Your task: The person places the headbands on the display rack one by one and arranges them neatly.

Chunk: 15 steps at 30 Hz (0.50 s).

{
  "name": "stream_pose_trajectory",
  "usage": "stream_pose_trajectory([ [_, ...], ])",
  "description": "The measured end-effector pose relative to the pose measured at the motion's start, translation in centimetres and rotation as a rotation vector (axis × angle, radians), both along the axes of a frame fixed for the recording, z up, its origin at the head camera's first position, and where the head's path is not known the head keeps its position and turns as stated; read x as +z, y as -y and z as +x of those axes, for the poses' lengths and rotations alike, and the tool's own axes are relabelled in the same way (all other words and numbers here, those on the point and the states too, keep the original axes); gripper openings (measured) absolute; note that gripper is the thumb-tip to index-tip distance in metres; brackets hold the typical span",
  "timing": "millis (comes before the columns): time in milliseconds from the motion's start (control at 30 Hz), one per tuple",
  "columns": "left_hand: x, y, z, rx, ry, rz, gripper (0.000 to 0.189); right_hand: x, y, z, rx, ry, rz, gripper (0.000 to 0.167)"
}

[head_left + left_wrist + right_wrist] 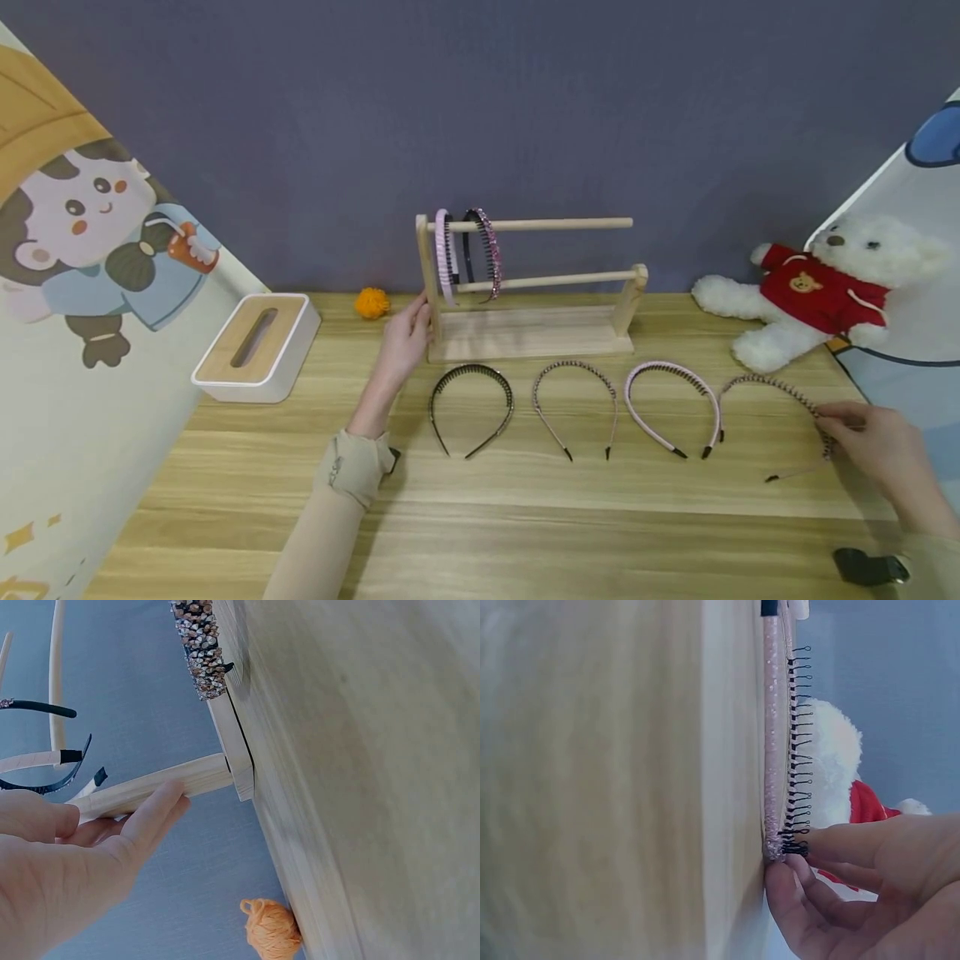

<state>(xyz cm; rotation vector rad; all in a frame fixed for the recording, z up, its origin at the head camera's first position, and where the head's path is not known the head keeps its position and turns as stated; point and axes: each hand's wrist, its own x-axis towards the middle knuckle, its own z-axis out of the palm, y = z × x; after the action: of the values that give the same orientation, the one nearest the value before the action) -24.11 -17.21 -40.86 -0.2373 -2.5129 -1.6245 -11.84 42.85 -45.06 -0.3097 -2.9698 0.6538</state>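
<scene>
My left hand point(407, 335) grips the left upright of a wooden headband rack point(532, 333), thumb on one side and fingers on the other in the left wrist view. Near that upright, a pink headband point(446, 258) and a jewelled pink and black one point(491, 254) hang over the rods. At the far right, my right hand point(873, 437) pinches the side of a toothed, glittery pink headband point(772, 750), which is low over the table. Left of it lie a black headband point(471, 370), a thin beaded one point(574, 364) and a thick pink one point(667, 367).
A white teddy bear point(862, 242) in a red sweater sits behind the right hand. An orange yarn ball point(372, 303) rests left of the rack, and a wood-topped tissue box point(258, 346) stands farther left. A dark wall point(525, 108) closes off the back of the table.
</scene>
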Motion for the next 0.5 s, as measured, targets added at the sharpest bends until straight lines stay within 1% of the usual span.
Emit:
stream_pose_trajectory([
  [100,-0.05,0.0,-0.05,-0.002,0.006,0.003,0.045,0.18,0.12,0.09,-0.013,0.004,0.001,0.026],
  [233,-0.03,0.04,-0.03,-0.007,0.011,0.01,0.046,0.23,0.19,0.28,-0.03,0.033,0.017,0.032],
  [500,0.0,0.12,0.02,-0.001,0.004,-0.006,0.045,0.59,0.42,0.64,-0.046,0.097,0.024,0.03],
])
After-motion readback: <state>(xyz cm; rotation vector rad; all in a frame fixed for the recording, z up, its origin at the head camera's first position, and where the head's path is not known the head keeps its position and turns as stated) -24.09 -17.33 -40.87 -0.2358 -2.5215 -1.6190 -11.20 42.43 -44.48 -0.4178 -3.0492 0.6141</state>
